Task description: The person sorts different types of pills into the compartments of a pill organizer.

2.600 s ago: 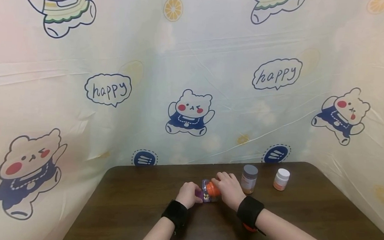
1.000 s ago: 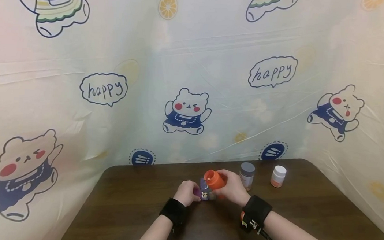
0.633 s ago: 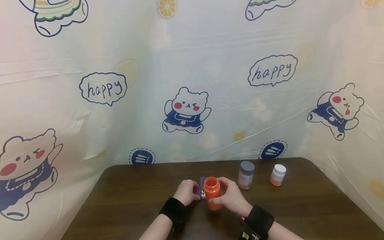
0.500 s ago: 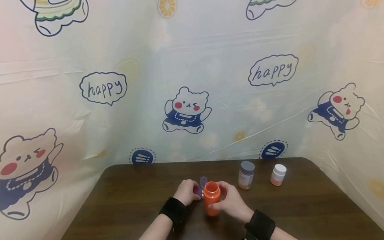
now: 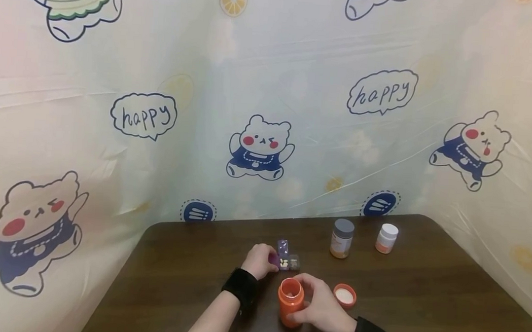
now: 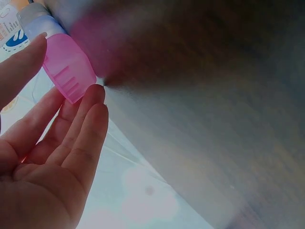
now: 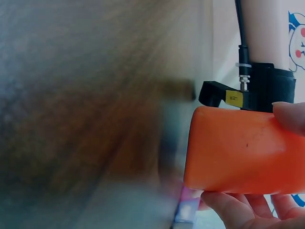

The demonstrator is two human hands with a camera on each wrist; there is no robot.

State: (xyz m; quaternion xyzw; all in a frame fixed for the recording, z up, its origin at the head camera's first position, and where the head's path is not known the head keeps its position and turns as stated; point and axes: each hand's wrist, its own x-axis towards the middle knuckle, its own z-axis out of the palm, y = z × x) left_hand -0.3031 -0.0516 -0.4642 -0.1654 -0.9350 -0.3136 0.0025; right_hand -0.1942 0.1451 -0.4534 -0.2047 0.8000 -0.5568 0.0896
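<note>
Smooth cylindrical orange bottle (image 5: 290, 303) drawn nearer, right fingers (image 5: 308, 281) gripping.

The bottle (image 5: 286, 305) is plain orange, the lid (image 5: 344, 295) at its three o'clock orange-and-white, the pill box (image 5: 284, 257) at twelve partly purple, the curtain (image 5: 261, 99) bear-patterned.

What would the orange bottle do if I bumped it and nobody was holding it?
The orange bottle might tip over, because it's taller than it is wide. It could then roll, since its sides look round. Its mouth is open and its orange cap is off, so anything inside would probably spill.
</note>
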